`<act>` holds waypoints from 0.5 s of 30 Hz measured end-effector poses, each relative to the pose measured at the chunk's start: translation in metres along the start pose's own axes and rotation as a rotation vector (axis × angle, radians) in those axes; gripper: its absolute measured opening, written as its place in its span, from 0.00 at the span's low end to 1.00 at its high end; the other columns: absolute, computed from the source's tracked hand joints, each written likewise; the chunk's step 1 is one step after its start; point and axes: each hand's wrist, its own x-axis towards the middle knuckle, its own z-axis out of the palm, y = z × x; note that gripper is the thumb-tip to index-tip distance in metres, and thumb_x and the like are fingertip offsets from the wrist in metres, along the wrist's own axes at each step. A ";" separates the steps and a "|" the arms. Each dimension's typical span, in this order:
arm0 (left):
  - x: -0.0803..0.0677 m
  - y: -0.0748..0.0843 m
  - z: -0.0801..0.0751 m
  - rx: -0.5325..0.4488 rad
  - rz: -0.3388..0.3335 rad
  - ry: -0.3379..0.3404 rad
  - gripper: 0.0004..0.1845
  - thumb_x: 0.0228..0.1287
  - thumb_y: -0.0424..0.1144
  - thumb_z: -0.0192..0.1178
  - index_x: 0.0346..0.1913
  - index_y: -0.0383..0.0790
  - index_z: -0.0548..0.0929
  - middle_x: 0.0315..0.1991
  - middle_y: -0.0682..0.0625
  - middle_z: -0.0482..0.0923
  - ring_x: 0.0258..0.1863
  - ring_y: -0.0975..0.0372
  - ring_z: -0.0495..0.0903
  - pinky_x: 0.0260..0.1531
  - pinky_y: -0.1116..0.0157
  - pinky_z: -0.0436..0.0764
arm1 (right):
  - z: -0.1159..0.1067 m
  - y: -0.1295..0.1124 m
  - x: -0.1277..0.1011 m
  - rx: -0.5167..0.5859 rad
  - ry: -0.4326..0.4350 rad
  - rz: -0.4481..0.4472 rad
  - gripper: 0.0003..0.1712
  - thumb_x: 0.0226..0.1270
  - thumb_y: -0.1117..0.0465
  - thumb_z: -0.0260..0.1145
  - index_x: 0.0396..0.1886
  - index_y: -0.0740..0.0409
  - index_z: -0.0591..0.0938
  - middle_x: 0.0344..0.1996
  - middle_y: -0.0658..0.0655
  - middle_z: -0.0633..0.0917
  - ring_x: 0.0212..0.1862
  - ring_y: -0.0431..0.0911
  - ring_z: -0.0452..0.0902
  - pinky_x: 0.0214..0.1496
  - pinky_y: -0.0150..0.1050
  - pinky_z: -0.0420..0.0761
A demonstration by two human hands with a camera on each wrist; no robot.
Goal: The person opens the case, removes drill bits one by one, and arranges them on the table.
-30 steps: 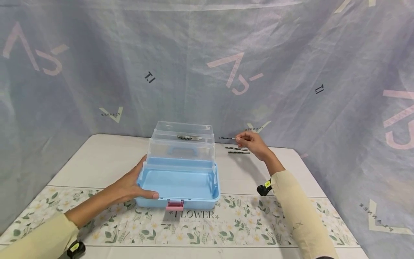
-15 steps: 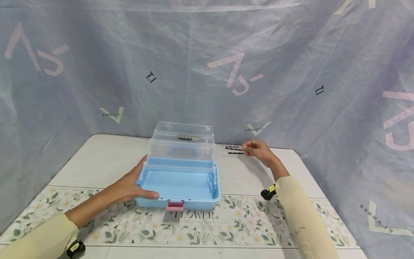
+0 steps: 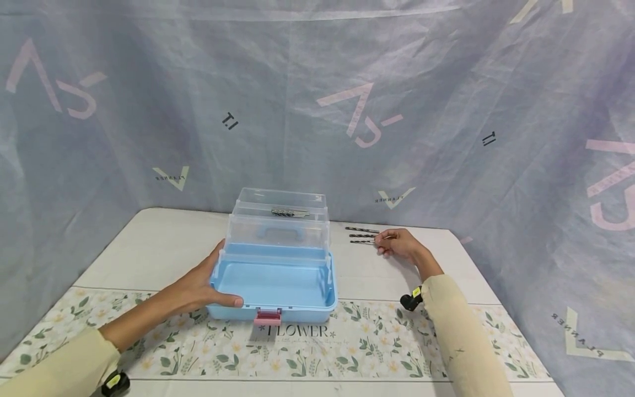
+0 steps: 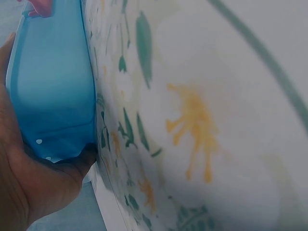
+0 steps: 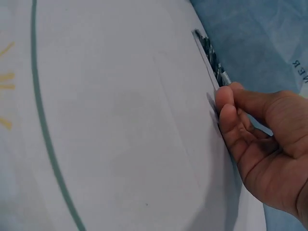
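Note:
A light-blue storage box (image 3: 278,317) with clear folding trays (image 3: 278,229) and a pink latch (image 3: 268,316) stands unfolded on the table. My left hand (image 3: 203,286) grips its left end, thumb along the front rim and fingers around the side. In the left wrist view that hand (image 4: 43,178) spans the blue wall. To the right of the box, my right hand (image 3: 399,243) pinches a drill bit (image 3: 361,241) by its shank. Two more drill bits (image 3: 361,229) lie just behind it. Fingertips hide the shank ends; fluted tips show in the right wrist view.
Several drill bits (image 3: 290,213) lie bundled in an upper clear tray. A floral runner (image 3: 278,353) crosses the front of the white table (image 3: 173,237). A printed grey-blue cloth (image 3: 278,110) hangs right behind the table's back edge.
My right hand has come down and nearer with its drill bit, from behind the two lying bits to the near side of them. The left hand and the box have stayed put.

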 end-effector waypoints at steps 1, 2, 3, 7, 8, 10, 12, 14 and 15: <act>0.000 0.000 0.000 0.000 -0.003 -0.001 0.87 0.53 0.61 0.89 0.94 0.50 0.26 0.93 0.27 0.34 0.88 0.22 0.47 0.71 0.19 0.71 | -0.001 0.001 0.000 0.005 -0.001 -0.001 0.17 0.90 0.65 0.63 0.65 0.74 0.82 0.41 0.54 0.91 0.40 0.40 0.89 0.43 0.33 0.89; 0.001 0.000 0.000 0.002 -0.006 -0.002 0.88 0.52 0.61 0.89 0.94 0.50 0.26 0.93 0.27 0.34 0.88 0.22 0.47 0.71 0.19 0.71 | -0.002 0.001 0.000 0.010 -0.004 0.000 0.17 0.90 0.65 0.62 0.66 0.74 0.82 0.41 0.54 0.92 0.40 0.40 0.89 0.43 0.33 0.90; 0.001 0.001 0.001 0.004 -0.010 -0.004 0.88 0.52 0.61 0.89 0.94 0.51 0.25 0.93 0.27 0.33 0.88 0.22 0.47 0.71 0.19 0.71 | -0.002 0.001 -0.001 0.017 -0.004 0.002 0.18 0.90 0.65 0.62 0.67 0.75 0.82 0.42 0.54 0.92 0.40 0.40 0.90 0.44 0.33 0.90; 0.001 0.000 0.001 0.012 -0.012 -0.002 0.88 0.52 0.62 0.89 0.94 0.51 0.25 0.93 0.27 0.34 0.88 0.22 0.48 0.71 0.19 0.71 | -0.002 0.000 -0.002 0.045 0.001 0.024 0.19 0.90 0.64 0.63 0.68 0.74 0.81 0.42 0.54 0.92 0.40 0.40 0.91 0.45 0.34 0.91; 0.001 0.000 0.001 0.014 -0.012 -0.002 0.88 0.52 0.62 0.89 0.94 0.51 0.26 0.93 0.26 0.35 0.88 0.22 0.48 0.71 0.19 0.71 | -0.002 0.000 -0.002 0.050 0.005 0.030 0.19 0.90 0.64 0.64 0.68 0.74 0.81 0.41 0.54 0.93 0.40 0.40 0.91 0.45 0.34 0.91; 0.000 0.000 0.001 0.008 -0.014 -0.005 0.88 0.52 0.62 0.89 0.94 0.52 0.25 0.93 0.27 0.34 0.88 0.21 0.47 0.71 0.19 0.70 | -0.001 -0.001 -0.002 0.055 0.016 0.040 0.18 0.89 0.65 0.65 0.68 0.74 0.81 0.41 0.54 0.93 0.39 0.40 0.91 0.44 0.33 0.91; 0.000 0.001 0.000 0.003 -0.016 -0.009 0.88 0.52 0.62 0.89 0.94 0.52 0.25 0.93 0.27 0.34 0.88 0.21 0.47 0.71 0.19 0.71 | 0.000 -0.002 -0.001 0.050 0.027 0.044 0.18 0.89 0.66 0.64 0.67 0.74 0.82 0.39 0.53 0.94 0.38 0.39 0.91 0.43 0.33 0.91; 0.000 0.001 0.000 0.002 -0.017 -0.012 0.88 0.53 0.61 0.89 0.94 0.52 0.25 0.93 0.27 0.33 0.88 0.21 0.47 0.71 0.19 0.71 | 0.000 -0.003 -0.001 0.039 0.033 0.046 0.18 0.89 0.67 0.63 0.68 0.74 0.82 0.38 0.53 0.94 0.37 0.39 0.91 0.43 0.32 0.91; 0.000 0.001 0.000 0.001 -0.017 -0.014 0.88 0.53 0.61 0.89 0.94 0.52 0.25 0.93 0.27 0.33 0.88 0.21 0.47 0.71 0.19 0.71 | 0.001 -0.003 -0.001 0.039 0.038 0.050 0.17 0.89 0.67 0.63 0.68 0.74 0.82 0.38 0.52 0.94 0.37 0.38 0.91 0.42 0.32 0.91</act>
